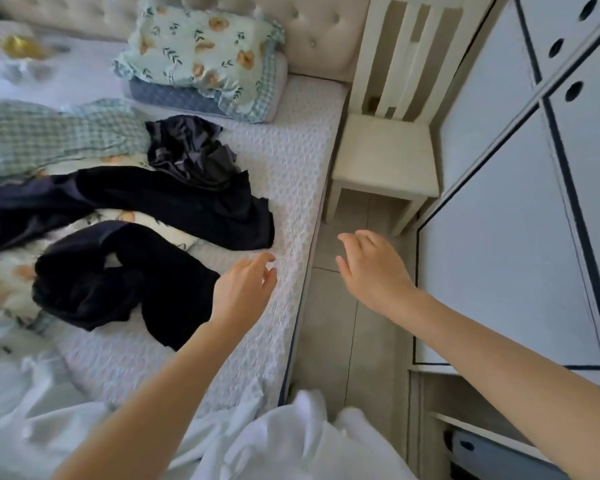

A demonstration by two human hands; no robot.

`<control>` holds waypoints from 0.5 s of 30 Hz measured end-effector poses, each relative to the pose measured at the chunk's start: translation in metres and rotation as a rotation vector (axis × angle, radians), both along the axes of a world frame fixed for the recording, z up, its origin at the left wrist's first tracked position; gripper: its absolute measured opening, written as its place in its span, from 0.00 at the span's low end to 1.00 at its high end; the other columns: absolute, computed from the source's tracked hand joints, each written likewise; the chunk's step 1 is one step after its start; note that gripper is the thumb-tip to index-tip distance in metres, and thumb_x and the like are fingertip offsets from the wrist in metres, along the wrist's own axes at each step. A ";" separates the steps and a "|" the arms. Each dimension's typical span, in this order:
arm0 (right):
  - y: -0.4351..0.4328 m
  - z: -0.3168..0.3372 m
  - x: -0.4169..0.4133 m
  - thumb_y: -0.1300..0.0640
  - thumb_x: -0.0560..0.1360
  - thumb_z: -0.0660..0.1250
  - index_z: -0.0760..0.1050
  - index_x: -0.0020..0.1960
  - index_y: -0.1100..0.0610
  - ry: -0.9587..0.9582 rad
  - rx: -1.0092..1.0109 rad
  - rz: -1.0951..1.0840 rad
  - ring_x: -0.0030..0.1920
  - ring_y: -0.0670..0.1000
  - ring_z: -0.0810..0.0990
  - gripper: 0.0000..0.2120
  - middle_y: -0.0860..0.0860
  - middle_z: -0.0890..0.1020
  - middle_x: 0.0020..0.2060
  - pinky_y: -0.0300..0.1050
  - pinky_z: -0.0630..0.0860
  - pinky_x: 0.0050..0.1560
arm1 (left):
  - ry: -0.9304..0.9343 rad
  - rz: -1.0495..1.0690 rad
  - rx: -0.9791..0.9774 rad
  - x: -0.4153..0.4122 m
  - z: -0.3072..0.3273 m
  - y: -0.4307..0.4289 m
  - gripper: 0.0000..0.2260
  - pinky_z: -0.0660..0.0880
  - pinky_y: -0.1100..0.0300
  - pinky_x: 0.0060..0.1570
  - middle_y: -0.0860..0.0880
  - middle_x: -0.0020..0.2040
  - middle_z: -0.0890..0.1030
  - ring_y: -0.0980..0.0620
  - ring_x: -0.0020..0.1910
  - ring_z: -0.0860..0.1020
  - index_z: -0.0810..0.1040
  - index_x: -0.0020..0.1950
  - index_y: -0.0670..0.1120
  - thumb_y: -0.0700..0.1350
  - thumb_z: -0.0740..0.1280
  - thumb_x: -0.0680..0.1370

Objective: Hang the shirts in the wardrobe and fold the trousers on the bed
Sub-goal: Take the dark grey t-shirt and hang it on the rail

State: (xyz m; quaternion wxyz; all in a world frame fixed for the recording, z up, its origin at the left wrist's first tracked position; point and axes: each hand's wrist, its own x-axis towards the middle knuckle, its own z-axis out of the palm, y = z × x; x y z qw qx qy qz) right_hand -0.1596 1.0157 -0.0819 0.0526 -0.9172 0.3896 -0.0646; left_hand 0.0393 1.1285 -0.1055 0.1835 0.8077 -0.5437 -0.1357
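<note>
Several dark garments lie crumpled on the bed (pixel 291 161). A black one (pixel 125 282) is nearest, a long navy one (pixel 174 202) lies behind it, and a dark grey one (pixel 187 147) sits farther back. My left hand (pixel 245 284) hovers over the mattress just right of the black garment, fingers relaxed, holding nothing. My right hand (pixel 371 268) is out over the floor between the bed and the white wardrobe (pixel 499 237), fingers loosely spread and empty. The wardrobe doors are closed.
A cream chair (pixel 385 150) stands in the gap at the head of the bed. Floral pillows (pixel 201 60) are stacked by the headboard. A checked blanket (pixel 49 133) lies at left. White fabric (pixel 284 441) bunches at the bottom edge.
</note>
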 end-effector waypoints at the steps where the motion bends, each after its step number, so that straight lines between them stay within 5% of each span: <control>1: -0.004 -0.005 0.009 0.56 0.78 0.65 0.74 0.61 0.65 0.002 0.022 0.024 0.58 0.62 0.78 0.16 0.60 0.82 0.51 0.54 0.74 0.60 | 0.002 0.035 0.027 0.006 -0.006 0.001 0.13 0.76 0.58 0.40 0.54 0.46 0.80 0.55 0.44 0.78 0.75 0.64 0.51 0.51 0.60 0.82; 8: -0.050 -0.044 0.056 0.55 0.81 0.59 0.71 0.66 0.64 0.084 0.162 0.200 0.64 0.58 0.74 0.18 0.58 0.79 0.59 0.51 0.68 0.67 | 0.040 0.252 0.157 0.037 -0.044 -0.016 0.12 0.70 0.61 0.37 0.54 0.45 0.80 0.55 0.43 0.77 0.74 0.65 0.51 0.50 0.60 0.82; 15: -0.133 -0.069 0.103 0.53 0.83 0.52 0.66 0.69 0.62 0.232 0.267 0.362 0.66 0.56 0.70 0.19 0.56 0.75 0.64 0.48 0.66 0.68 | 0.093 0.480 0.249 0.051 -0.065 -0.069 0.13 0.73 0.59 0.35 0.53 0.45 0.81 0.54 0.41 0.78 0.74 0.65 0.50 0.49 0.58 0.82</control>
